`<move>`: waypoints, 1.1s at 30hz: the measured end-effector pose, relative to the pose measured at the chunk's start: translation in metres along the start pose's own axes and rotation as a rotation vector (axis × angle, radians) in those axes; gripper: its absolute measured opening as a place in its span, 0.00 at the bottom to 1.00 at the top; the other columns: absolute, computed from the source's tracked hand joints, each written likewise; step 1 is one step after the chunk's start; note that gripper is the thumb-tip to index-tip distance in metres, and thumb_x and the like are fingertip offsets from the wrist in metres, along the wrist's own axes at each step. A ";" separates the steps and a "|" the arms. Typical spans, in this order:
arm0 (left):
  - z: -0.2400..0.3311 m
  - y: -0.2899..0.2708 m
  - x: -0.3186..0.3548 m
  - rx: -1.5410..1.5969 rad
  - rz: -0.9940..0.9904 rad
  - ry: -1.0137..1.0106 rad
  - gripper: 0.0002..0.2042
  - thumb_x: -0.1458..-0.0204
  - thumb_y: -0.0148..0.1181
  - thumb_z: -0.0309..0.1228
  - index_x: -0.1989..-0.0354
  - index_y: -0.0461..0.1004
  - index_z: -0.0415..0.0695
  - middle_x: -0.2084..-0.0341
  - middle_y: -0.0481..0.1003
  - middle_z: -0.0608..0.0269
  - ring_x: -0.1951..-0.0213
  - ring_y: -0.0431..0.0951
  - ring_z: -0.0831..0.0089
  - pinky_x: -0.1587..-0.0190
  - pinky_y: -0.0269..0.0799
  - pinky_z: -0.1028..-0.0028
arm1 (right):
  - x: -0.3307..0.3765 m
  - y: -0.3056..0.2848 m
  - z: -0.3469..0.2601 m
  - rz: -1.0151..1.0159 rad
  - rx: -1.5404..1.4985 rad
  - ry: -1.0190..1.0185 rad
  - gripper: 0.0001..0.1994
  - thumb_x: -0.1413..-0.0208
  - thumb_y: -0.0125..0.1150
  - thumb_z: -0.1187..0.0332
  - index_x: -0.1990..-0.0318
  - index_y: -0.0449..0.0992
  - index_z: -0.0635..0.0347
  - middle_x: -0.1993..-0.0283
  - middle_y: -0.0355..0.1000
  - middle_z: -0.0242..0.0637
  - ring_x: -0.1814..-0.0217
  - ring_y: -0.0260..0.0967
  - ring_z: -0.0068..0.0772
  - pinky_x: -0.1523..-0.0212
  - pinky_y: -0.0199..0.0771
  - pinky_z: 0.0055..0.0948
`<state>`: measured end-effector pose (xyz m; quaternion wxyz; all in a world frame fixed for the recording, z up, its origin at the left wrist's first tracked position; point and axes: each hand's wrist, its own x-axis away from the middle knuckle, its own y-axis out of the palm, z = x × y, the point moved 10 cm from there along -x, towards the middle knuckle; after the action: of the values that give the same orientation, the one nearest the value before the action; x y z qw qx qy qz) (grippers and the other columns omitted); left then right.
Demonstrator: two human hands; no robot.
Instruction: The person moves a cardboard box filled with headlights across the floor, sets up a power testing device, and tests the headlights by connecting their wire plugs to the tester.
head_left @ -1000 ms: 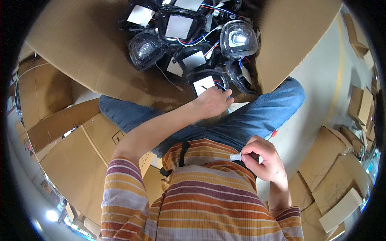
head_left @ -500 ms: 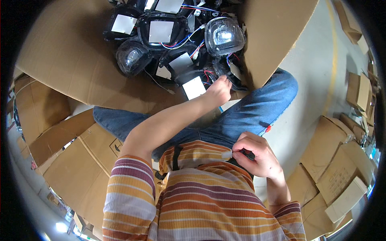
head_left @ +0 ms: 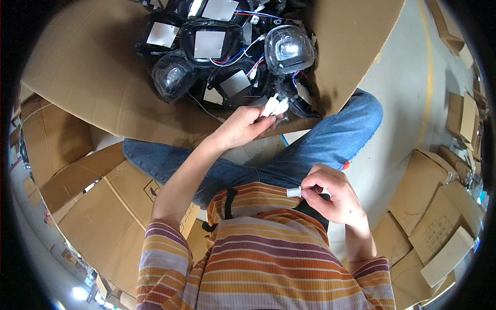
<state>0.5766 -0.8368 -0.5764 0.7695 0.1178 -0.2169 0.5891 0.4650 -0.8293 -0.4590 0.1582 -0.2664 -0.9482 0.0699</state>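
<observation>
Left fingers [head_left: 258,118] are pinching a pair of white plugs [head_left: 275,106], tips closed on them, just at the near edge of the box [head_left: 88,77]. The left hand [head_left: 240,126] is hanging over that edge with the forearm reaching out from the body.

Right fingers [head_left: 318,190] are closed on a small white cap [head_left: 293,192], held low against the striped shirt [head_left: 268,243], well apart from the box. The right hand [head_left: 336,196] is curling around it above the lap.

Progress, as a judgement: the plugs are lifted out of the box but are trailing back toward a lamp [head_left: 305,101] at its near right corner; cap and plugs are not joined, so fitting or parting them appears unfinished. The other lamps in the box are lying untouched.

Look of the things: the plugs are two short white blocks side by side, thin wires running behind them. The cap is a tiny white cylinder. The lamps are black housings with clear lenses [head_left: 289,49], grey square patches and red, blue and white wires, piled loosely in the box. Flat cartons [head_left: 439,206] are lying to the right of the box on the floor.
</observation>
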 end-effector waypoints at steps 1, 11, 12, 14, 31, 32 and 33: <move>0.011 -0.006 0.007 0.084 0.088 0.079 0.08 0.51 0.45 0.29 0.70 0.69 0.38 0.84 0.68 0.64 0.83 0.66 0.83 0.78 0.62 0.82 | -0.002 0.001 -0.002 0.001 0.008 -0.007 0.05 0.63 0.54 0.80 0.76 0.67 0.62 0.79 0.63 0.36 0.78 0.62 0.33 0.79 0.59 0.26; 0.090 0.006 0.073 -0.075 0.050 0.487 0.08 0.59 0.50 0.21 0.67 0.67 0.39 0.81 0.66 0.59 0.78 0.68 0.67 0.75 0.63 0.72 | -0.001 -0.015 -0.015 0.112 -0.246 0.022 0.05 0.60 0.54 0.81 0.73 0.67 0.63 0.77 0.62 0.30 0.79 0.56 0.17 0.80 0.55 0.15; 0.097 0.003 0.077 -0.105 0.108 0.509 0.11 0.60 0.51 0.20 0.64 0.67 0.39 0.82 0.66 0.60 0.79 0.68 0.68 0.76 0.63 0.72 | -0.001 -0.014 -0.017 0.115 -0.245 0.026 0.05 0.60 0.54 0.81 0.73 0.67 0.63 0.77 0.62 0.30 0.79 0.56 0.17 0.80 0.55 0.15; 0.100 0.003 0.086 -0.125 0.192 0.592 0.20 0.65 0.52 0.18 0.57 0.66 0.42 0.83 0.65 0.62 0.81 0.67 0.69 0.78 0.62 0.72 | -0.002 -0.011 -0.013 0.146 -0.419 0.098 0.04 0.59 0.53 0.80 0.74 0.67 0.64 0.77 0.62 0.29 0.78 0.55 0.15 0.80 0.54 0.14; 0.092 0.014 0.093 -0.273 0.297 0.523 0.33 0.77 0.52 0.13 0.52 0.59 0.39 0.79 0.64 0.62 0.79 0.67 0.71 0.78 0.64 0.75 | 0.000 -0.015 -0.002 0.334 -0.057 0.131 0.01 0.56 0.50 0.78 0.75 0.66 0.64 0.81 0.63 0.29 0.82 0.55 0.14 0.80 0.56 0.14; 0.087 0.016 0.094 -0.240 0.259 0.483 0.30 0.72 0.52 0.13 0.52 0.59 0.38 0.76 0.65 0.59 0.78 0.67 0.67 0.74 0.66 0.74 | 0.002 -0.020 -0.002 0.330 -0.036 0.144 0.01 0.56 0.50 0.78 0.74 0.66 0.64 0.81 0.63 0.30 0.82 0.56 0.16 0.79 0.58 0.15; 0.087 0.016 0.095 -0.207 0.221 0.479 0.29 0.69 0.52 0.15 0.50 0.57 0.39 0.74 0.65 0.58 0.76 0.67 0.66 0.72 0.66 0.74 | 0.007 -0.026 0.001 0.353 -0.047 0.189 0.01 0.56 0.50 0.79 0.74 0.66 0.64 0.80 0.63 0.30 0.82 0.56 0.16 0.79 0.58 0.15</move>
<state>0.5648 -0.7896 -0.4565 0.7379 -0.1283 -0.0991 0.6552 0.4466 -0.8479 -0.4527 0.2253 -0.4374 -0.8692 0.0490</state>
